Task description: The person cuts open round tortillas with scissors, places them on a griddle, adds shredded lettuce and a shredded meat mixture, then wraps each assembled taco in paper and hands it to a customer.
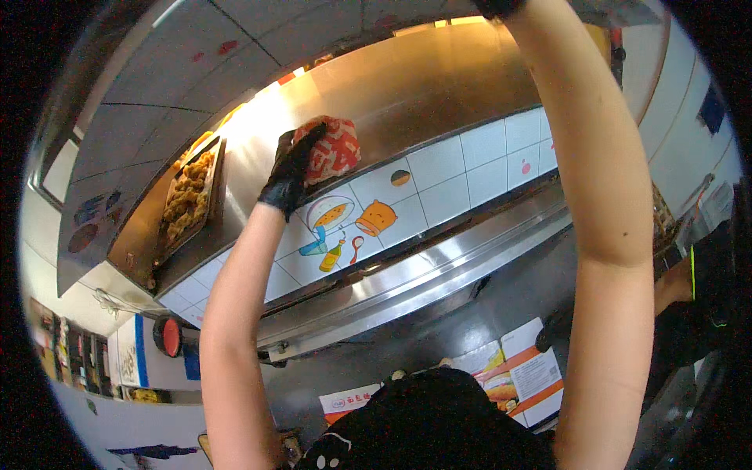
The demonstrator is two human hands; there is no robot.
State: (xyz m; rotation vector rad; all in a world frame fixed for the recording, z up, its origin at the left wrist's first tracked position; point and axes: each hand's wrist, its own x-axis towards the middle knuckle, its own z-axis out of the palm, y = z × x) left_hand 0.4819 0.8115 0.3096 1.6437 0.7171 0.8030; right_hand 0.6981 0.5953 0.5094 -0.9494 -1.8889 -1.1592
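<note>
My left hand (291, 168), in a black glove, grips a round bundle wrapped in red-and-white patterned paper (333, 149). The thumb lies over the top of the paper, and what is inside stays hidden. The bundle is at the steel counter (439, 86), close to its near edge. My right arm reaches far up across the picture. Only a dark gloved bit of my right hand (500, 8) shows at the top edge, with its fingers cut off from view.
Left on the counter is a tray of golden fried food (188, 196). White tiles with food drawings (337, 219) front the counter, above a steel ledge (423, 266). Printed cardboard boxes (533, 368) sit below. At the right, a co-worker's arm (675, 286) shows beside dark clothing.
</note>
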